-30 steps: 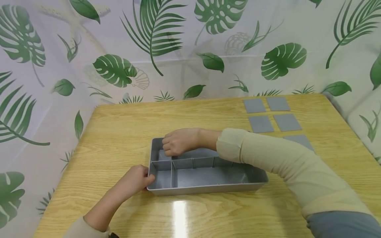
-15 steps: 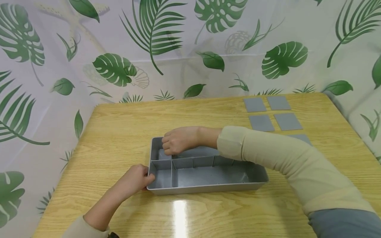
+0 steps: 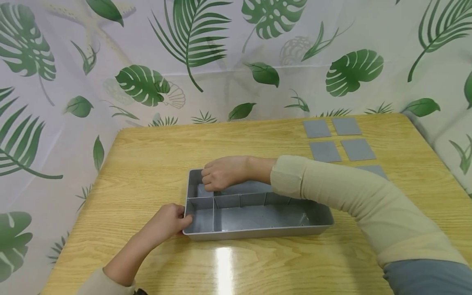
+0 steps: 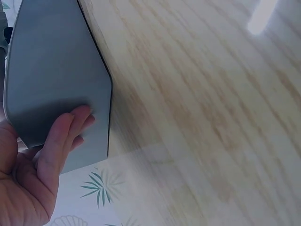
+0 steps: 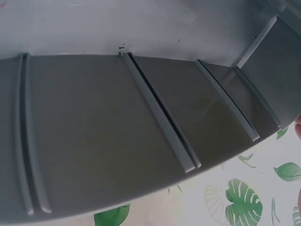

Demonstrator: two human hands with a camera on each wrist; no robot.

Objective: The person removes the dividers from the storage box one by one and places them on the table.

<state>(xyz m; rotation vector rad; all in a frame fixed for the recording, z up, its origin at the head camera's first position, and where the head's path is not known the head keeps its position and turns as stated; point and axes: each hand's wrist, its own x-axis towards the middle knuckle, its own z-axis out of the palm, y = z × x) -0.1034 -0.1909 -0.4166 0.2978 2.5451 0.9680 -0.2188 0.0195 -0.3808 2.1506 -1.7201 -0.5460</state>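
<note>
A long grey plastic tray (image 3: 258, 234) lies on the wooden table, with a lengthwise wall and slotted grooves inside. My left hand (image 3: 169, 221) grips its left end; the thumb is over the rim, and in the left wrist view the fingers (image 4: 61, 136) lie along the outer wall. A short divider (image 3: 213, 217) crosses the front row near that end. Over the back row, my right hand (image 3: 225, 171) has curled fingers and pinches a grey divider panel (image 5: 275, 68), standing across the row in the right wrist view. The fingertips are mostly hidden.
Several flat grey square panels (image 3: 325, 151) are laid out at the table's back right, one partly behind the right sleeve (image 3: 332, 184). A white curtain with green leaf prints (image 3: 228, 98) hangs behind and to the sides of the table (image 3: 155, 155).
</note>
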